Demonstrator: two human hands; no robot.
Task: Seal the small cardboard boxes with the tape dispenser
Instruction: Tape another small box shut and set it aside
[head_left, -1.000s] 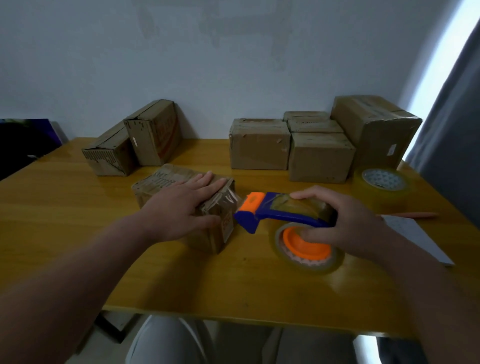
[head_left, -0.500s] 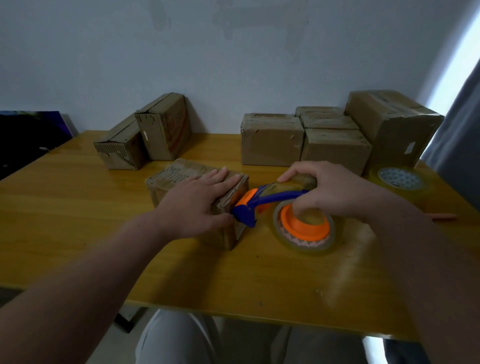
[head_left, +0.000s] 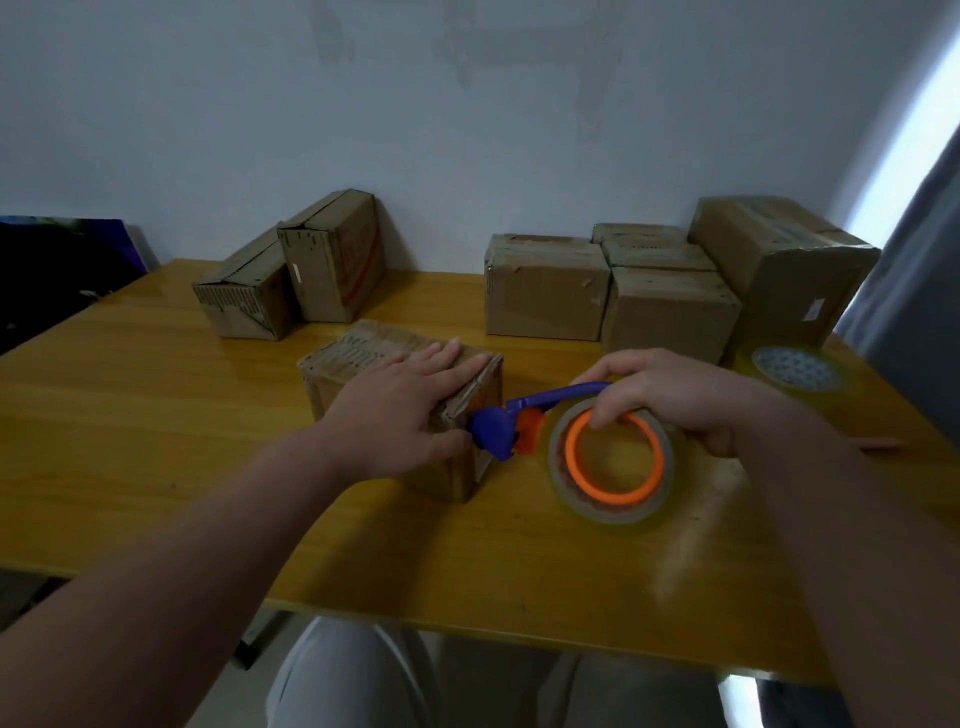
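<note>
Fingers of my left hand press flat, together, on the corrugated cardboard box at frame centre, while my right hand grips the blue plastic tape dispenser touching its right end.

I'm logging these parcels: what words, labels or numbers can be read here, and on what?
None can be read.
Dark print on the box under the left hand: blurred.
Red marking on the upright box at back left: illegible.
White sticker on the large box at right: too small.
</note>
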